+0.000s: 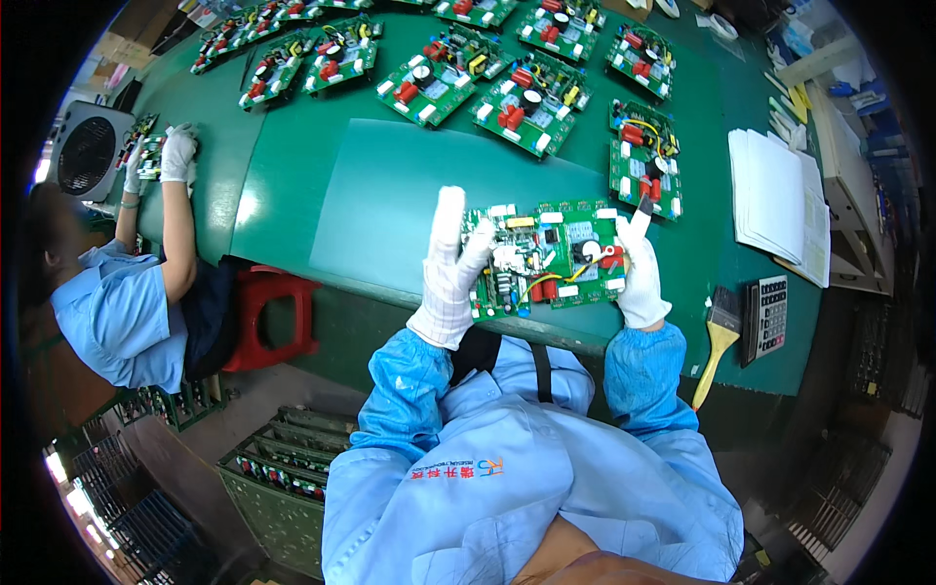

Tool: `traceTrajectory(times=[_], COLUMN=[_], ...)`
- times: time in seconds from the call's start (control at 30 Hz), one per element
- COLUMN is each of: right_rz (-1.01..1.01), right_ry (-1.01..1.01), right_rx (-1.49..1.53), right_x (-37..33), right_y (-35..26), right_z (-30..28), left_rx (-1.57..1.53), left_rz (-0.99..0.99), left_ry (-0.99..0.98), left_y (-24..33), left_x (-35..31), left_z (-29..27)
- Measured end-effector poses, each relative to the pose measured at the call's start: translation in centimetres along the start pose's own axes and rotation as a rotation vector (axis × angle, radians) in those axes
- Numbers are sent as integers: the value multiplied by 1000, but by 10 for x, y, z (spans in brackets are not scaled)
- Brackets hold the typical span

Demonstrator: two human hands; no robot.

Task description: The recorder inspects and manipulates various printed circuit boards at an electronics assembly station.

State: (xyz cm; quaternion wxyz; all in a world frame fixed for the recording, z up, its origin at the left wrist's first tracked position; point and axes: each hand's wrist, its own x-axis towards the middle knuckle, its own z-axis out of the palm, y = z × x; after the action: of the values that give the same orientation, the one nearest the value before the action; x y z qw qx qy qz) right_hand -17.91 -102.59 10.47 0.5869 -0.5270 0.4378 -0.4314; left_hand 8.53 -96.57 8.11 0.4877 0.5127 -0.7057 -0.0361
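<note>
A green circuit board with red, white and yellow parts is held level over the table's near edge. My right hand, in a white glove, grips its right edge; a dark tip shows at the end of one raised finger. My left hand, also gloved in white, is at the board's left edge. Its fingers stretch upward and apart, with the thumb close over the board's corner. I cannot tell how firmly the left palm touches the board.
Several similar circuit boards stand across the green table. To the right are stacked papers, a yellow-handled brush and a calculator. At left a co-worker handles another board near a fan; a red stool stands between us.
</note>
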Motion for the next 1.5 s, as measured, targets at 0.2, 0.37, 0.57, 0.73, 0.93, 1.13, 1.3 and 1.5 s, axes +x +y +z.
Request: traceTrajectory(times=[0.2,0.37,0.57,0.73,0.93,1.13,1.3,1.5], right_rz=[272,496,188,426,600,416,403,328], right_ry=[29,31,-73,-113,-617,-384,-840,-915], right_rx=[470,419,101,634,1121,701,948,990], right_x=[1,-1,-21,-5,8,-3,-5,-5], right_y=[8,23,73,0,28,8,24,12], right_z=[-2,-14,-37,10,-20,-18,-36,-33], left_rx=[-930,-1131,-443,-730,-875,-1298,-1381,-1367], left_rz=[-647,-975,-88,-356,-771,-921,-872,-888], left_ry=[117,294,24,-14,29,212,188,221], left_y=[35,52,40,42,38,46,46,51], left_x=[16,42,53,46,46,43,26,29], left_z=[-9,-22,-42,-42,-43,-45,-35,-34])
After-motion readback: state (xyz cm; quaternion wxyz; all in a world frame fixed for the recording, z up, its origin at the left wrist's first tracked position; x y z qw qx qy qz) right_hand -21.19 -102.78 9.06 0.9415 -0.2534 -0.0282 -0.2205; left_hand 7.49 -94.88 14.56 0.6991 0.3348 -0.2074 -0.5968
